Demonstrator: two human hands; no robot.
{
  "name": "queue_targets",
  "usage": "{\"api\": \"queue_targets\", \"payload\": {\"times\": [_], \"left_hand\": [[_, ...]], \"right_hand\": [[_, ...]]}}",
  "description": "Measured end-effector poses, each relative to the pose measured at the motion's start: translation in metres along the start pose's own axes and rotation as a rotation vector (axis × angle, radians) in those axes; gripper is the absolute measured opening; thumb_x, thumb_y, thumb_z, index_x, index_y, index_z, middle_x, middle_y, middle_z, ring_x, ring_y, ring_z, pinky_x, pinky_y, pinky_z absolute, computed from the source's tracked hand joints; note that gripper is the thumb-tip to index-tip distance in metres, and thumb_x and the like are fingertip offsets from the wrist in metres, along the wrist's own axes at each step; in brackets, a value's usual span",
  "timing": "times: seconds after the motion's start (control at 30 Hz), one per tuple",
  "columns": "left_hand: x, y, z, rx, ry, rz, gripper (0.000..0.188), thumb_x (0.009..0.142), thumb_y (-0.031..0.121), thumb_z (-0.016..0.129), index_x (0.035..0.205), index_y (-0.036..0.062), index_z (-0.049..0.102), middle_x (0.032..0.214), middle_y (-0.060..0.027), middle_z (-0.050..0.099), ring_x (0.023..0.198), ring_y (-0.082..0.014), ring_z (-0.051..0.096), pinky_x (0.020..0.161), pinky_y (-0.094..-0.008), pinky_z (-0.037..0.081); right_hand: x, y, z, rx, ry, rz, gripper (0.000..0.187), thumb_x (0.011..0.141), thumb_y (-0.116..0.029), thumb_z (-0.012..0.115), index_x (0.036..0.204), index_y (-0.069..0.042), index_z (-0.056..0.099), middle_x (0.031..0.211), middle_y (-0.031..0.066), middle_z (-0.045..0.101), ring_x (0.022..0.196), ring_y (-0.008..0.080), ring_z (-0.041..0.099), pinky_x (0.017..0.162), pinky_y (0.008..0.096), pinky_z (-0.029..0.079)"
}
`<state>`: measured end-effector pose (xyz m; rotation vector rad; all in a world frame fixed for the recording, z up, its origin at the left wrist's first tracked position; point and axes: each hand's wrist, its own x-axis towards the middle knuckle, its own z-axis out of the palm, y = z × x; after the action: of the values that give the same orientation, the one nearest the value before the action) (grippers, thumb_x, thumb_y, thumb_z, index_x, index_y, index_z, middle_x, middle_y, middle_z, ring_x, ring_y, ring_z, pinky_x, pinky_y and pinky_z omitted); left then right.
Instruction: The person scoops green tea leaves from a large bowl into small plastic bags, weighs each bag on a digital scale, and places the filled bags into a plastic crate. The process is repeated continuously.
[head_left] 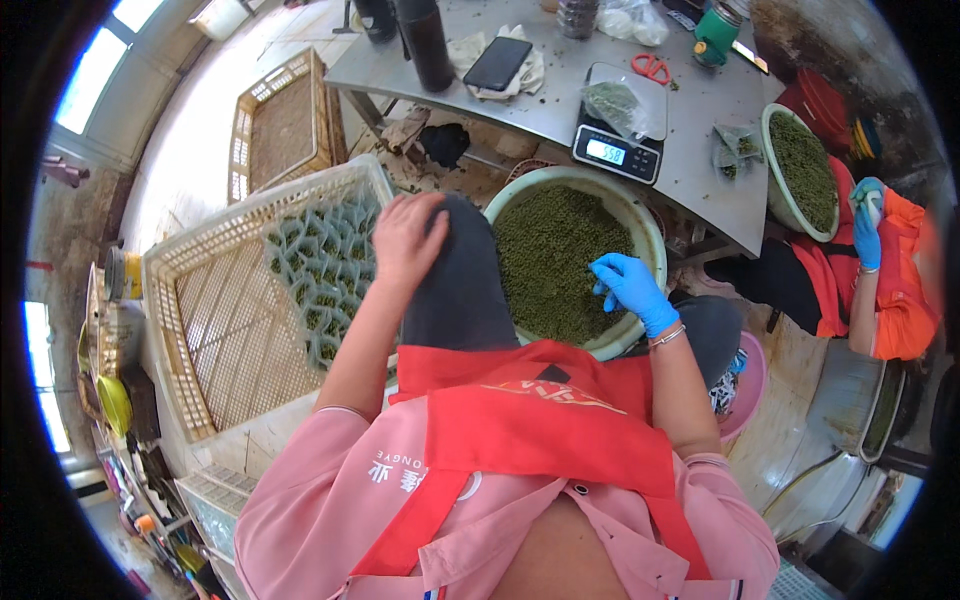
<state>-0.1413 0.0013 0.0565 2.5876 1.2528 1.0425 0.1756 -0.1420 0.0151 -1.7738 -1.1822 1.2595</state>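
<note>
My bare left hand (408, 240) lies on my left knee, fingers spread and holding nothing. Over the right part of a round pale green tub (652, 250) is my right hand (632, 290) in a blue glove. Its fingers are loosely bent and apart, with nothing visible between them. Small green berries, like green peppercorns (555, 255), fill the tub in front of me. To my left, a cream plastic crate (190, 375) holds rows of filled clear bags (325, 265) along its right side. A digital scale (618, 150) on the metal table bears a clear bag of green contents (615, 105).
The metal table (560, 65) also carries a phone (498, 63), a dark bottle (424, 45), red scissors (651, 68) and another small bag (736, 150). At right, a co-worker's gloved hands (867, 225) are beside a second tub (800, 170). A pink basin (745, 390) stands by my right leg.
</note>
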Motion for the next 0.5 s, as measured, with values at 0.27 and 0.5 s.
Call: {"api": "queue_targets", "payload": {"times": [0.27, 0.5], "left_hand": [[0.029, 0.036, 0.087, -0.265, -0.154, 0.113, 0.02, 0.079, 0.016, 0.063, 0.098, 0.0093, 0.063, 0.087, -0.0116, 0.066, 0.083, -0.0307, 0.062, 0.086, -0.0426, 0.046], [0.029, 0.034, 0.089, -0.253, -0.209, 0.097, 0.019, 0.08, 0.015, 0.062, 0.098, 0.0104, 0.063, 0.083, -0.0101, 0.066, 0.079, -0.0273, 0.063, 0.084, -0.0393, 0.048]], "right_hand": [[0.107, -0.059, -0.06, -0.2, 0.394, -0.151, 0.05, 0.085, -0.016, 0.054, 0.135, -0.021, 0.044, 0.074, 0.0111, 0.063, 0.053, 0.0229, 0.061, 0.056, 0.0367, 0.05], [0.138, -0.034, -0.061, -0.597, 0.536, -0.322, 0.029, 0.085, -0.02, 0.056, 0.113, -0.018, 0.057, 0.078, 0.0169, 0.064, 0.062, 0.0287, 0.064, 0.06, 0.0402, 0.05]]}}
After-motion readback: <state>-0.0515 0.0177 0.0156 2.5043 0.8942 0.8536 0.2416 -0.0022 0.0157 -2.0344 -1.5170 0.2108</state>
